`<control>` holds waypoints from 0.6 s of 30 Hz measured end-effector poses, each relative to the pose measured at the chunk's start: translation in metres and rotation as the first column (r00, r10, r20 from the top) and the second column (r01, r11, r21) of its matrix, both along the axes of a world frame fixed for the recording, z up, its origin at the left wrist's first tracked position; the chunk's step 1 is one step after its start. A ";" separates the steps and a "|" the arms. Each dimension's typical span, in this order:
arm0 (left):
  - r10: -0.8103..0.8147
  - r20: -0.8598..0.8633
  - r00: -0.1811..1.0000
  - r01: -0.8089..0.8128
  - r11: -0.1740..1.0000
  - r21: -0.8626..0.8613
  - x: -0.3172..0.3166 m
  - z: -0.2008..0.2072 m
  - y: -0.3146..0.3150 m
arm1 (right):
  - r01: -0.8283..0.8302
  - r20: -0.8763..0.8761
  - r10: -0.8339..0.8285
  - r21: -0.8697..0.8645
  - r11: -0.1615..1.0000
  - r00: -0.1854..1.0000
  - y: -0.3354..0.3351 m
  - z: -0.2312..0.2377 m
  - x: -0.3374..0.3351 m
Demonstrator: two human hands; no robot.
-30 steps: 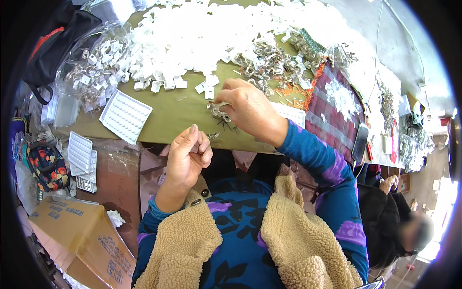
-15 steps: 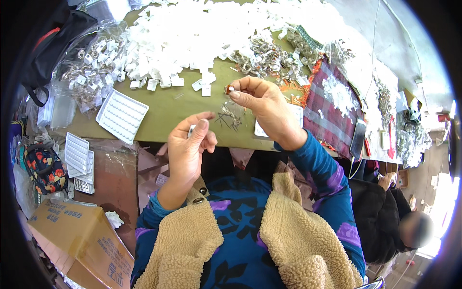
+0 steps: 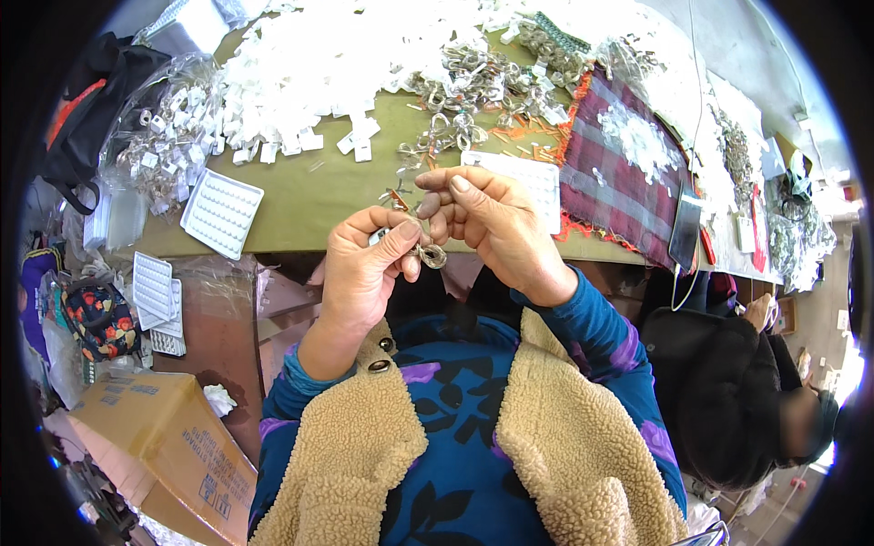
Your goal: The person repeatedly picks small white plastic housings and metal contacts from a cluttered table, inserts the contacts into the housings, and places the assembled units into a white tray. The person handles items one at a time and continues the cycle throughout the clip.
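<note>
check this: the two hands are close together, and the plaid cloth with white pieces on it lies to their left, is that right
Only the side is wrong: in the head view, the plaid cloth lies to the right of the left hand and the right hand. The hands are close together, and white pieces lie on the cloth.

Left fingers (image 3: 401, 240) and right fingers (image 3: 477, 196) have come together, where a metal ring (image 3: 434, 262) now shows.

Bare left grip (image 3: 369, 264): thumb pressed onto bent index finger, others curled.
Bare right grip (image 3: 496, 218): fingers bent leftward, thumb uppermost, just beside the left.
Blue, purple-patterned sleeved arms (image 3: 592, 328): both angled inward before the chest.
</note>
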State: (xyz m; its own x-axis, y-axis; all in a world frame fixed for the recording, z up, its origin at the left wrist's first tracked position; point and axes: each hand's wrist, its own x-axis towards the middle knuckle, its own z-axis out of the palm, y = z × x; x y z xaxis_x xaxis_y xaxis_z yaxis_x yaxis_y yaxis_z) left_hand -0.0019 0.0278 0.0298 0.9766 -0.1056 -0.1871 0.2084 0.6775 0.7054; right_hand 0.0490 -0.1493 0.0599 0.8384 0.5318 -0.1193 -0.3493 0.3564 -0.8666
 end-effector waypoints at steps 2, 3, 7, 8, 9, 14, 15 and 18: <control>-0.012 0.016 1.000 0.011 0.998 0.057 -0.002 0.003 -0.005 | -0.015 -0.011 0.015 -0.004 1.000 1.000 -0.007 -0.002 -0.002; -0.010 0.032 0.999 0.007 0.996 0.090 -0.003 0.004 -0.008 | -0.032 -0.006 0.032 -0.004 0.999 0.999 -0.010 -0.002 -0.003; -0.006 0.159 0.987 -0.047 0.943 0.329 -0.006 0.015 -0.020 | -0.094 0.012 0.095 -0.029 0.995 0.995 -0.021 0.000 -0.005; 0.000 0.180 0.984 -0.073 0.913 0.401 -0.008 0.018 -0.022 | -0.084 0.039 0.086 -0.056 0.995 0.996 -0.022 0.001 -0.005; 0.001 0.196 0.981 -0.094 0.882 0.461 -0.011 0.021 -0.025 | -0.072 0.066 0.078 -0.083 0.994 0.995 -0.023 0.002 -0.006; -0.025 0.305 0.952 -0.182 0.754 0.631 -0.016 0.026 -0.035 | -0.087 0.111 0.105 -0.161 0.983 0.988 -0.029 0.007 -0.007; -0.047 0.334 0.941 -0.201 0.718 0.667 -0.016 0.026 -0.036 | -0.108 0.122 0.134 -0.200 0.974 0.983 -0.032 0.009 -0.007; -0.136 0.345 0.929 -0.227 0.530 0.817 -0.018 0.027 -0.036 | -0.153 0.005 0.167 -0.374 0.915 0.986 -0.039 0.017 -0.011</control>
